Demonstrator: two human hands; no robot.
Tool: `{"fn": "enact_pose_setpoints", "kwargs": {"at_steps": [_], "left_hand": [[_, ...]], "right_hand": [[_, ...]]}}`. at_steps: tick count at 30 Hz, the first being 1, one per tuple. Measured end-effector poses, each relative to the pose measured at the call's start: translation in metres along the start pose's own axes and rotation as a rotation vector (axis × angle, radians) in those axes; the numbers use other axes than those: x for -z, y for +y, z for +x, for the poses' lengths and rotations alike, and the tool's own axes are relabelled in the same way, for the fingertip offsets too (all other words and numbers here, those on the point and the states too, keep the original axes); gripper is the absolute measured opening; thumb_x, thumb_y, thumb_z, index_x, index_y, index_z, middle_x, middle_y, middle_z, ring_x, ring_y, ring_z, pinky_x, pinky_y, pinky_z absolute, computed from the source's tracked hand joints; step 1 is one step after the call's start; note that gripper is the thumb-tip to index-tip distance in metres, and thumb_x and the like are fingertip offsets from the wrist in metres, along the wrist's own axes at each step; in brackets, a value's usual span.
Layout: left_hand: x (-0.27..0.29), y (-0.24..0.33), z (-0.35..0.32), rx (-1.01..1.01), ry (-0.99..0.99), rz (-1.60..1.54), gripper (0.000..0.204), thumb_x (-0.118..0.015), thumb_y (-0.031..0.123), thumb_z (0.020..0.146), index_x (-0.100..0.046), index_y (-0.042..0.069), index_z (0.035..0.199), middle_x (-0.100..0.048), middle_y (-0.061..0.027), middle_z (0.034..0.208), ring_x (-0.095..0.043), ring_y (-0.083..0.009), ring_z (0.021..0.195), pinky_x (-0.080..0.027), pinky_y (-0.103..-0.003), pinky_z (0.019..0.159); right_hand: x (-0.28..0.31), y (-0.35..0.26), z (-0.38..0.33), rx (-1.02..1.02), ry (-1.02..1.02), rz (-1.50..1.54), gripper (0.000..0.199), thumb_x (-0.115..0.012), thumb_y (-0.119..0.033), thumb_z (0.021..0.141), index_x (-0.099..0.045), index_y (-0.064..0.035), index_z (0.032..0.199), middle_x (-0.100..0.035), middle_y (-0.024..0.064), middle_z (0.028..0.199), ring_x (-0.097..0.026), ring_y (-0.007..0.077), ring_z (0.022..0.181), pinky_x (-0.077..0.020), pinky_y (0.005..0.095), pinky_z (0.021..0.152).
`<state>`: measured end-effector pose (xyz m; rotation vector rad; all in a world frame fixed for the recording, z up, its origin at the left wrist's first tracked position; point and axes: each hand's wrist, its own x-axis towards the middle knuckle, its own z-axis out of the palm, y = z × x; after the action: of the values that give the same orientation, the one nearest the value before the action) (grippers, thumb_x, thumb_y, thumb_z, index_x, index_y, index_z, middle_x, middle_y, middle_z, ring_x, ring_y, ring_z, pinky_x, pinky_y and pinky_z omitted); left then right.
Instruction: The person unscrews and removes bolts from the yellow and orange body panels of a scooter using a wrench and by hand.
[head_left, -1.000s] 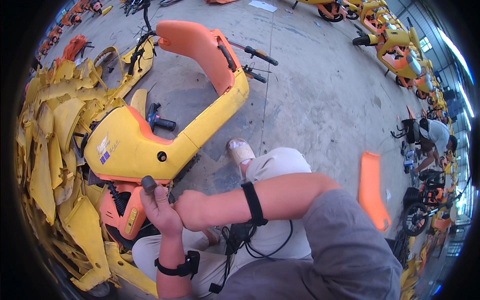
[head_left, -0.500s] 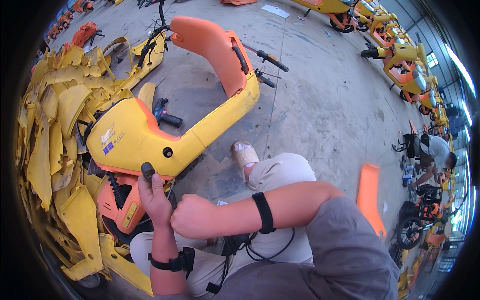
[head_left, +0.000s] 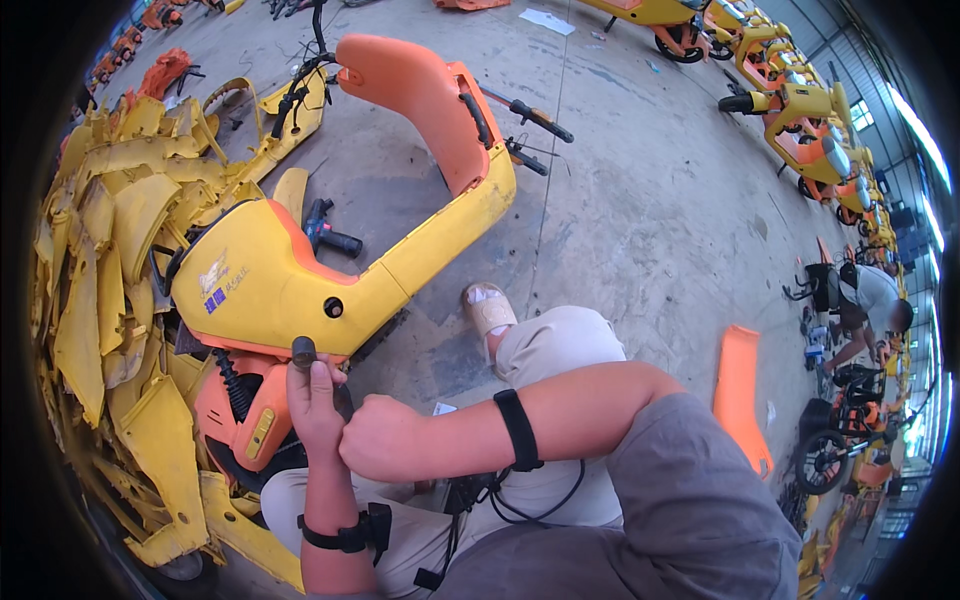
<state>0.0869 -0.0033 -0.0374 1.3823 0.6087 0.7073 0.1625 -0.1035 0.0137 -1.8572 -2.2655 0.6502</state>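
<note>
A short dark cylinder [head_left: 303, 350] is pinched upright between the thumb and fingers of my left hand [head_left: 316, 410], just under the lower edge of a yellow and orange scooter body [head_left: 285, 280]. Close against my left wrist, my right hand [head_left: 385, 440] is curled into a fist; anything inside it is hidden. The scooter stands in front of me at the left, with its orange front shield [head_left: 410, 90] farther away. A black shock absorber spring [head_left: 232, 378] and an orange lower cover [head_left: 240, 410] show to the left of my left hand.
A cordless power tool [head_left: 330, 232] lies on the floor behind the scooter body. Yellow panels [head_left: 130, 270] are heaped at the left. An orange panel [head_left: 740, 395] lies to my right. Farther right a person [head_left: 870, 305] bends over parts, near rows of scooters [head_left: 805, 140].
My left hand has shifted slightly right, and the dark cylinder has tipped from a leftward lean to more upright. My right fist has barely moved.
</note>
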Motion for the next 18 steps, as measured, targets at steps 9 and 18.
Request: {"fn": "enact_pose_setpoints", "kwargs": {"at_steps": [9, 18], "left_hand": [[-0.006, 0.006, -0.004, 0.029, 0.099, -0.073, 0.016, -0.048, 0.018, 0.103, -0.053, 0.003, 0.105, -0.051, -0.0017, 0.084, -0.049, -0.0101, 0.078, -0.041, -0.024, 0.075], [-0.019, 0.007, -0.030, -0.265, 0.058, 0.317, 0.021, -0.056, 0.014, 0.097, -0.053, -0.004, 0.107, -0.057, -0.0059, 0.087, -0.054, -0.0126, 0.076, -0.046, -0.027, 0.072]], "right_hand": [[-0.001, 0.007, 0.008, -0.053, -0.142, 0.009, 0.015, -0.062, -0.017, 0.079, -0.076, -0.0114, 0.083, -0.073, 0.0065, 0.084, -0.070, 0.0218, 0.078, -0.0525, 0.0362, 0.065], [-0.024, 0.019, 0.010, -0.271, -0.019, 0.425, 0.027, -0.058, -0.025, 0.085, -0.068, -0.0152, 0.108, -0.068, 0.0101, 0.108, -0.067, 0.0281, 0.100, -0.0526, 0.0353, 0.081]]}}
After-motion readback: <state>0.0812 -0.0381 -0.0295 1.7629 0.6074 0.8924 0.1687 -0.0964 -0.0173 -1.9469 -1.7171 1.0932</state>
